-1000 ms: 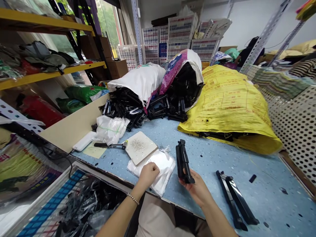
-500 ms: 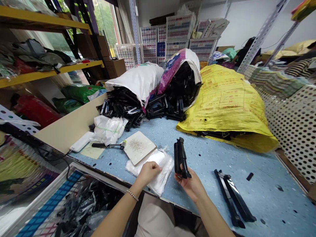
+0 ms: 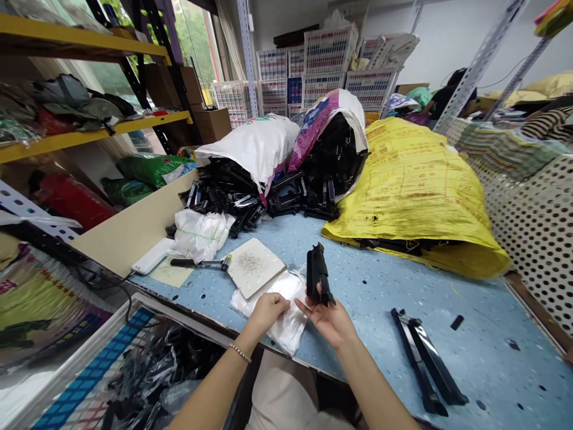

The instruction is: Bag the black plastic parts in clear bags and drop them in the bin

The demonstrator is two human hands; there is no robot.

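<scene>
My right hand point(image 3: 330, 321) holds a bundle of long black plastic pieces point(image 3: 317, 272) upright above the table, thumb stretched toward the left. Over a stack of thin white plastic bags point(image 3: 286, 334), my left hand point(image 3: 271, 310) is closed, thumb and fingertips pressed together. Whatever is between those fingertips, if anything, is too small to make out. Behind the stack lies a pale square board point(image 3: 256, 269) with many tiny bits on it. A hammer point(image 3: 201, 263) rests with its head at the board's left edge.
Two black strips point(image 3: 427, 361) lie at the right on the blue table point(image 3: 358, 334). A yellow sack point(image 3: 416, 197) and a white sack point(image 3: 255, 146) stand behind, with a heap of black pieces point(image 3: 250, 197) spilling out. A crate point(image 3: 89, 376) of black pieces sits lower left.
My right hand has brought the black pieces left, closer to my left hand, and its thumb has reached out. The left hand has hardly moved. The view has shifted slightly.
</scene>
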